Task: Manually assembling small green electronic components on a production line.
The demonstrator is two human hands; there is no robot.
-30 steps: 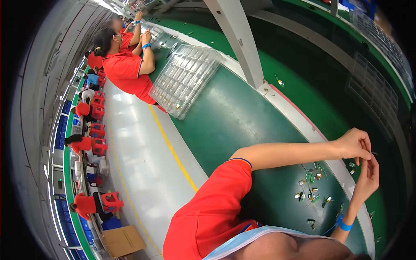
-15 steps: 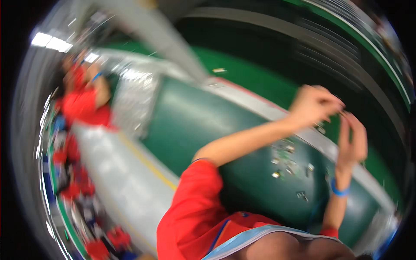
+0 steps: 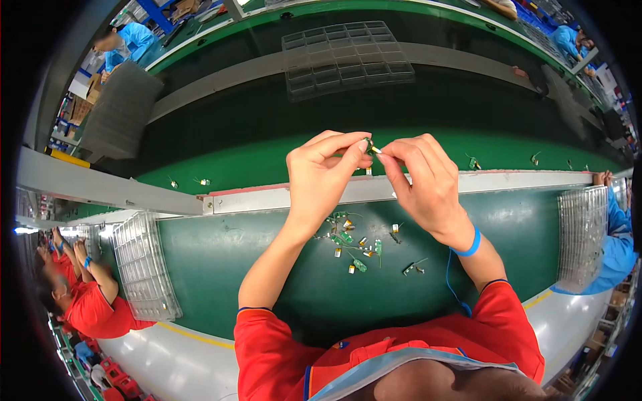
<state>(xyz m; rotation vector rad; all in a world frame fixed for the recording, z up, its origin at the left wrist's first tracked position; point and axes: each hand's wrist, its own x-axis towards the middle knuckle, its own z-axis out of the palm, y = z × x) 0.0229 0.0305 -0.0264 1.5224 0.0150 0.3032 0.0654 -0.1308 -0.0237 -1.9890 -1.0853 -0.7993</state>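
My left hand [image 3: 321,167] is closed in a pinch on a small green circuit board [image 3: 369,143], raised above the bench's far edge. Beside it, my right hand [image 3: 428,184] pinches a small pale piece [image 3: 376,150] that looks like a battery and meets the board; whether the two are joined is too small to tell. A blue wristband [image 3: 471,242] with a cord circles my right wrist. Below my hands, several small circuit boards [image 3: 360,265] with thin wires and silver-and-yellow batteries [image 3: 351,269] lie scattered on the green mat [image 3: 207,267].
Past the pale bench rail [image 3: 261,199] runs a green conveyor belt [image 3: 234,157] bearing a few more boards [image 3: 473,163]. A clear compartment tray [image 3: 348,60] lies beyond. Tray stacks stand left [image 3: 144,267] and right [image 3: 583,234], with people working next to them.
The view has turned and sharpened from a blur. My hands, earlier at the picture's right, now appear in the middle, still close together with fingers pinched.
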